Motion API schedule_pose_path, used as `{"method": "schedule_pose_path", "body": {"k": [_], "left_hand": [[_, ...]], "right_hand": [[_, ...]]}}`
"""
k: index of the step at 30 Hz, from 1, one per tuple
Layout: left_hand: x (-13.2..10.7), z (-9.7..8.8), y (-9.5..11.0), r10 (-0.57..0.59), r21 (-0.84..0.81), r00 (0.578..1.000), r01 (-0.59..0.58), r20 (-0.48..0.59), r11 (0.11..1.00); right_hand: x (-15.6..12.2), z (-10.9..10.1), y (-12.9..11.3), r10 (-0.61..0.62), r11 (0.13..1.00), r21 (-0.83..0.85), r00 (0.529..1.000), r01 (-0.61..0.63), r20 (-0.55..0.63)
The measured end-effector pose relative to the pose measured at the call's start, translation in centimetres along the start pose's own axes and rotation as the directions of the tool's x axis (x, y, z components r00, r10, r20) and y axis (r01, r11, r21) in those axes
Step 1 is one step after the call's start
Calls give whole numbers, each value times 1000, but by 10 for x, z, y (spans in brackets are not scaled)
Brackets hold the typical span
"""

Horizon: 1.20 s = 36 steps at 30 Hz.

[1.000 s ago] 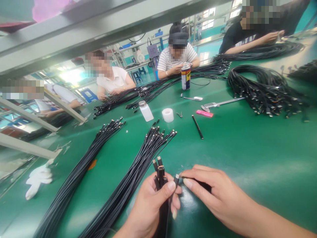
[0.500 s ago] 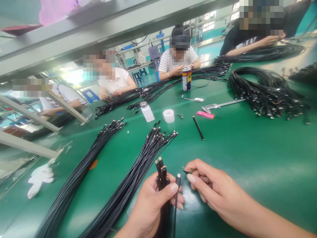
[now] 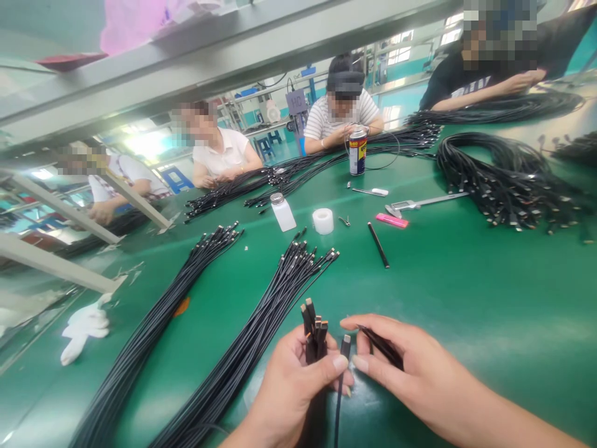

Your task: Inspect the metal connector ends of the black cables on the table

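My left hand [image 3: 305, 382] is closed round a bunch of black USB cables [image 3: 318, 330], their connector ends pointing up and away. Its thumb pins one single cable connector [image 3: 345, 346] apart from the bunch on the right. In my right hand [image 3: 410, 354] lies a slim dark tool, apparently black tweezers [image 3: 380, 346], with its rear part against the palm. The thumb and index fingertips of that hand are parted close to the single connector. Left of my hands, a bundle of black cables [image 3: 261, 320] rests on the green table [image 3: 466, 280].
Another cable bundle [image 3: 163, 330] and a white glove [image 3: 86, 326] lie left. Ahead are a bottle [image 3: 283, 213], tape roll [image 3: 323, 221], spray can [image 3: 357, 152], caliper [image 3: 420, 202], pink blade case [image 3: 392, 220] and black pen-like stick [image 3: 378, 244]. Several people sit opposite.
My right hand has come closer to the single connector and its thumb and index finger have spread, showing more of the dark tool. My left hand still grips the cables. The view has shifted slightly.
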<state>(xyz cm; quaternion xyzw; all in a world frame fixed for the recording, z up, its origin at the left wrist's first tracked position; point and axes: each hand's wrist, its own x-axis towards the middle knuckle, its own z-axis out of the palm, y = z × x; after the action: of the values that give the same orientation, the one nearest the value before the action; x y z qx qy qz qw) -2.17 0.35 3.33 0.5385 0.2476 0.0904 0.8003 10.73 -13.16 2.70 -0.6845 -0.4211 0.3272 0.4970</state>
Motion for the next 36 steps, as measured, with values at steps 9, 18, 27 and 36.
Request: {"method": "schedule_pose_path", "body": {"k": [9, 18, 27, 36], "left_hand": [[0, -6, 5, -74, -26, 997, 74, -1, 997], [1, -12, 8, -136, -136, 989, 141, 50, 981], [-2, -5, 6, -37, -8, 999, 36, -35, 999], [-3, -4, 3, 68, 189, 994, -51, -86, 981]], "right_hand": [[2, -8, -4, -4, 989, -146, 997, -7, -78], [3, -5, 0, 41, 992, -117, 999, -44, -24], [-2, -3, -11, -114, 991, -49, 983, 122, 143], [-2, 0, -12, -126, 983, -116, 985, 140, 120]]}}
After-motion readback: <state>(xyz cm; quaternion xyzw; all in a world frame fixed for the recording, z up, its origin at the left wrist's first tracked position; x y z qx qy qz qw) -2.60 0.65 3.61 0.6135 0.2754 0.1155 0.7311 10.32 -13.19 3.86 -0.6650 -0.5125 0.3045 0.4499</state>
